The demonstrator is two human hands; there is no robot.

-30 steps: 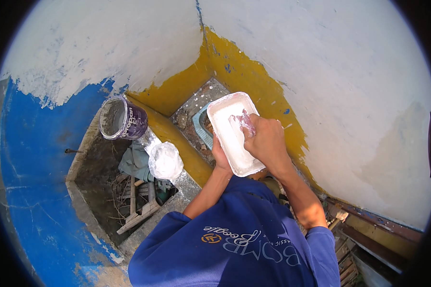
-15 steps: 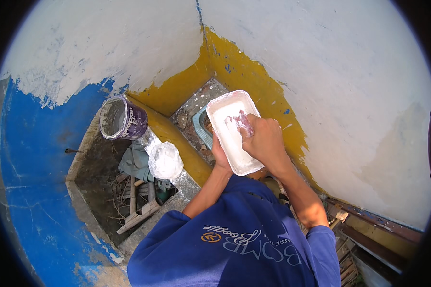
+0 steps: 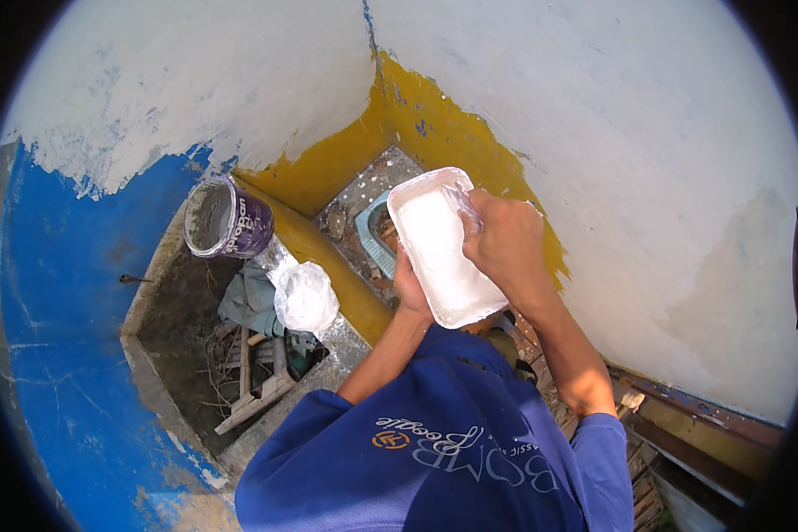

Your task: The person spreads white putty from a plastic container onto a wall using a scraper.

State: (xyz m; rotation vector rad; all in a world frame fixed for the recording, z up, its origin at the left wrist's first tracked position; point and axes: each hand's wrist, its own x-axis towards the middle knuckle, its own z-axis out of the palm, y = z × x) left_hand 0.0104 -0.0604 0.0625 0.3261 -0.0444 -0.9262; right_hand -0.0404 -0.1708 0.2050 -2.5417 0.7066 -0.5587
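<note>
A white rectangular tray [image 3: 470, 316] is tilted in front of me, with a white paint-like paste [image 3: 436, 235] spread over its inside. My left hand [image 3: 409, 289] grips the tray's left side, its fingers partly hidden beneath. Over the tray's upper right corner, my right hand [image 3: 512, 244] is closed on a small pinkish-purple piece smeared with white [image 3: 461, 206]. That piece touches or lies very near the tray's inner edge; most of it is covered by the fingers, so its kind cannot be made out.
A purple bucket [image 3: 254, 223] and a white, plastic-wrapped bundle [image 3: 306, 298] stand on the ledge at left. Below them, a concrete basin [image 3: 155, 377] holds wood and a grey-green cloth [image 3: 250, 300]. A light-blue squat toilet [image 3: 374, 232] sits in the corner between part-painted walls [image 3: 647, 177].
My right hand has moved right with the pinkish-purple piece, from the middle of the tray to its upper right edge. The left hand still holds the tray, nearly unmoved.
</note>
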